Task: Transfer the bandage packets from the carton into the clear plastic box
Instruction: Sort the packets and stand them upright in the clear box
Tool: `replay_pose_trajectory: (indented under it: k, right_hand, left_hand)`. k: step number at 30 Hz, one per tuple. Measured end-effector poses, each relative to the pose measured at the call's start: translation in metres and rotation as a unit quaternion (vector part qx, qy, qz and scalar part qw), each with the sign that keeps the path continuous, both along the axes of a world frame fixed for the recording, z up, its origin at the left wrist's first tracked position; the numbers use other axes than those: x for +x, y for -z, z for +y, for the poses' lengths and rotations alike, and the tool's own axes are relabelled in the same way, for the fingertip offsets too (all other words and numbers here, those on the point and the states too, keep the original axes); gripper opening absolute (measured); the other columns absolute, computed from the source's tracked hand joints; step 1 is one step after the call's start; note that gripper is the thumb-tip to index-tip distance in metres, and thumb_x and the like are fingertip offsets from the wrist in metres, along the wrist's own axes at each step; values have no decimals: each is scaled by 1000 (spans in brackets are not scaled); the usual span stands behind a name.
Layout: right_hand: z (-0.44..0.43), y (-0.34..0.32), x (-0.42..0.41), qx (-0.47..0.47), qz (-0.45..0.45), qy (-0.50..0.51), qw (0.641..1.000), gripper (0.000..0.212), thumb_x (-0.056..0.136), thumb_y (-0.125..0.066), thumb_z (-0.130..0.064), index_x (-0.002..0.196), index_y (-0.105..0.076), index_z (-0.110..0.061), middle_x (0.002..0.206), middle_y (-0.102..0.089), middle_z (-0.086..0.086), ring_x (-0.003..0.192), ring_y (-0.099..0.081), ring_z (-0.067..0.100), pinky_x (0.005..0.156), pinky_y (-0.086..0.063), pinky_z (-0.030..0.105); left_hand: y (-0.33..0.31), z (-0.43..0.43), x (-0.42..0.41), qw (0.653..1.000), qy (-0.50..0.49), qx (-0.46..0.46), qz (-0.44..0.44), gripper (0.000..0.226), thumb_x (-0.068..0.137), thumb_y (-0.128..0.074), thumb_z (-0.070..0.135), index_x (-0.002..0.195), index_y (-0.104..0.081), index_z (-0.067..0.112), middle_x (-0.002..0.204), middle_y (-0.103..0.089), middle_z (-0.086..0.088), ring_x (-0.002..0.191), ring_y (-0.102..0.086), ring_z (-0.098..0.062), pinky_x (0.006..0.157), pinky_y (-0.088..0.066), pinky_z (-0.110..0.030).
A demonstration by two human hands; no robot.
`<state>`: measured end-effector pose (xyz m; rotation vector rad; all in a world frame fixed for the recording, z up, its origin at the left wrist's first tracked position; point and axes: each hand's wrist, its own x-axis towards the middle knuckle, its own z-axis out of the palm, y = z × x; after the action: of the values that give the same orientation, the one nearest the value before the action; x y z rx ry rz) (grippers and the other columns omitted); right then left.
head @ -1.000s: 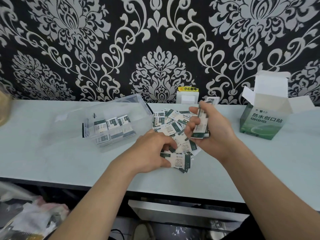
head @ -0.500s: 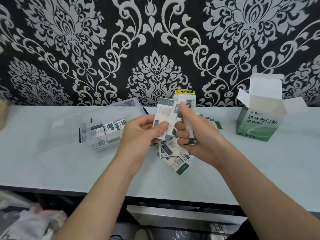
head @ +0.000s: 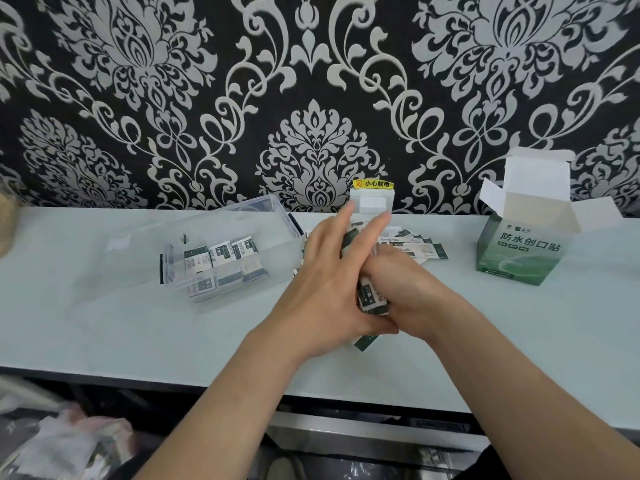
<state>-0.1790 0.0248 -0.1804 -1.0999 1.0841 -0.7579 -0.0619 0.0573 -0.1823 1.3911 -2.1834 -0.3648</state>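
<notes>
Both hands meet over the middle of the pale grey worktop (head: 104,323), with a stack of green-and-white bandage packets (head: 372,296) held between them just above the surface. The left hand (head: 329,285) lies flat against the stack's left side, its fingers (head: 346,220) straight and stretched forward, pressing rather than gripping. The right hand (head: 412,292) is curled round the stack from the other side, its fingers wrapped round the lower part. Only the edges of the stack show between the two palms.

More loose packets (head: 419,249) lie scattered on the worktop just behind the hands. To the left stands the clear plastic box (head: 277,216), with a few packets (head: 221,258) already inside it. Well to the right stands the green-and-white cardboard carton (head: 519,254), upright with its top flaps open. A white wall socket with a yellow label (head: 372,199) sits on the black and silver patterned wallpaper (head: 138,98) behind.
</notes>
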Motion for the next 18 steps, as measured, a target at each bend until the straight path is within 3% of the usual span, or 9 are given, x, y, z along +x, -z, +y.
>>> replay_pose_trajectory:
  k: [3, 6, 8, 12, 15, 18]
  right_hand:
    - [2, -2, -1, -31, 46, -41, 998, 13, 87, -49, -9, 84, -60, -3, 70, -56, 15, 61, -56, 22, 53, -41, 29]
    - [1, -7, -5, -32, -26, -58, 997, 16, 85, -51, -2, 70, -55, -9, 59, -46, 6, 52, -48, 15, 50, -38, 25]
    - [1, -8, -5, -27, -54, -55, 997, 24, 85, -50, -1, 63, -53, -11, 58, -42, 5, 51, -46, 13, 49, -39, 22]
    - [3, -9, -3, -57, -11, -64, 996, 17, 84, -48, -1, 70, -47, -9, 59, -40, 3, 50, -42, 11, 45, -35, 20]
    - [4, -11, -3, -89, -14, -69, 994, 21, 84, -46, 4, 68, -45, -10, 60, -37, 5, 51, -40, 11, 45, -36, 18]
    - [4, -15, -3, -100, -18, -59, 993, 20, 87, -44, 2, 74, -46, -13, 63, -35, 4, 51, -35, 12, 44, -30, 20]
  left_hand:
    - [2, 0, 2, 1000, -10, 6, 19, 114, 59, -86, 44, 146, -13, 45, 153, -3, 18, 142, -11, -6, 108, -32, -26]
    - [0, -2, 6, 997, -36, 2, 67, 96, 63, -79, 40, 143, -26, 36, 142, -20, 13, 109, -44, 6, 90, -43, -18]
    - [0, -4, 7, 995, -44, -5, 87, 92, 63, -76, 38, 142, -29, 30, 138, -26, 12, 103, -46, 9, 86, -42, -11]
    - [4, -4, 4, 996, -18, -3, 83, 91, 63, -78, 30, 140, -30, 33, 140, -22, 15, 128, -36, -6, 96, -35, -11]
    - [-1, -3, 6, 993, -24, 12, 115, 83, 62, -77, 27, 133, -36, 41, 137, -25, 12, 102, -51, 3, 80, -38, -3]
    - [-4, -5, 11, 991, -39, 14, 127, 84, 59, -82, 32, 131, -40, 39, 131, -31, 14, 110, -45, 7, 86, -35, -2]
